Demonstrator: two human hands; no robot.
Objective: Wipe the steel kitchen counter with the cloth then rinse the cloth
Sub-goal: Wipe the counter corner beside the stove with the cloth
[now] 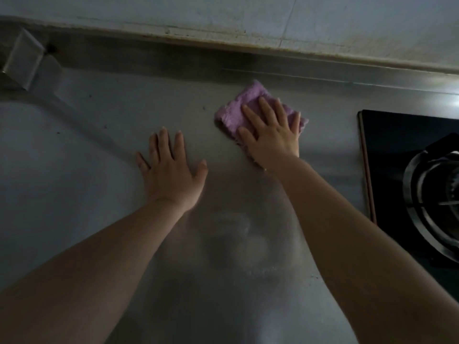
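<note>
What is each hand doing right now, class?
Left hand: open, flat on the counter.
Right hand: open, fingers straight, pressing the cloth.

A folded pink terry cloth lay on the brushed steel kitchen counter, toward its back edge below the tiled wall. The right hand rested flat on the cloth. The left hand lay flat on the counter, left of the cloth and nearer the person. A black glass gas hob sat at the right.
</note>
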